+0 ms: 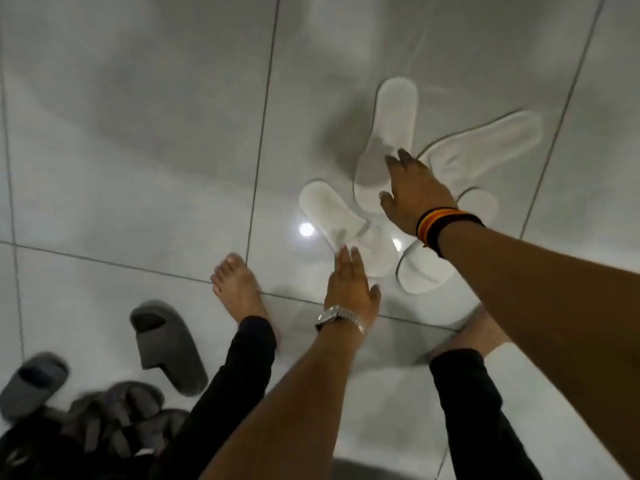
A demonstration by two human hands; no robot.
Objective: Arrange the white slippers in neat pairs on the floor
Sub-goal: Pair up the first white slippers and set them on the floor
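Several white slippers lie in a loose, overlapping heap on the grey tiled floor. One long slipper [391, 133] points away from me, another [485, 147] angles to the upper right, a third [332, 216] lies at the left, and a fourth [426, 271] sits nearest me. My right hand [412, 192], with a striped wristband, hovers over the long slipper's open end, fingers apart. My left hand [349, 285], wearing a metal watch, reaches flat toward the left slipper, fingertips at its edge. Neither hand grips anything.
My bare left foot [235, 289] stands on a tile seam at the left of the heap. A grey slide [166, 344], another grey slide [31, 382] and a pile of dark sandals [114, 417] lie at the lower left. My right foot [481, 327] is partly hidden.
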